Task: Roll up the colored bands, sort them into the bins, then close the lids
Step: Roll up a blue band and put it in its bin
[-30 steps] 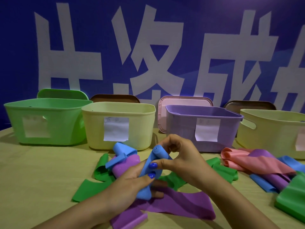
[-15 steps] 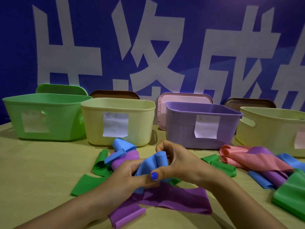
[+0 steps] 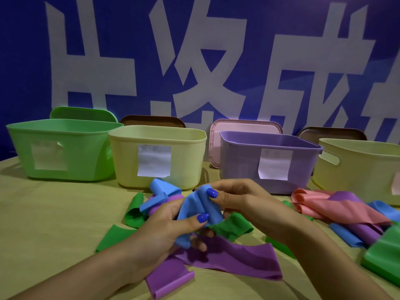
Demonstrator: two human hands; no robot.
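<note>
Both hands hold one blue band [image 3: 192,210] above the table, partly rolled. My left hand [image 3: 164,230] grips its lower part with the thumb across it. My right hand [image 3: 242,202] pinches the rolled top end. Under the hands lie a purple band [image 3: 238,258] and a green band [image 3: 232,226]. Another blue band [image 3: 161,191] lies loose behind them. Open bins stand in a row: green bin [image 3: 71,135], yellow bin [image 3: 188,152], purple bin [image 3: 240,161], and a second yellow bin [image 3: 368,161] at the right.
Lids lean behind the bins: a green lid [image 3: 82,113], brown lid [image 3: 151,121], pink lid [image 3: 244,126] and another brown lid [image 3: 331,133]. A heap of pink, purple, blue and green bands [image 3: 346,211] lies at the right. A blue banner fills the back.
The roll of the blue band has loosened and dropped lower between my hands. My right thumb has come over the top of the band, and the view has drifted slightly down.
</note>
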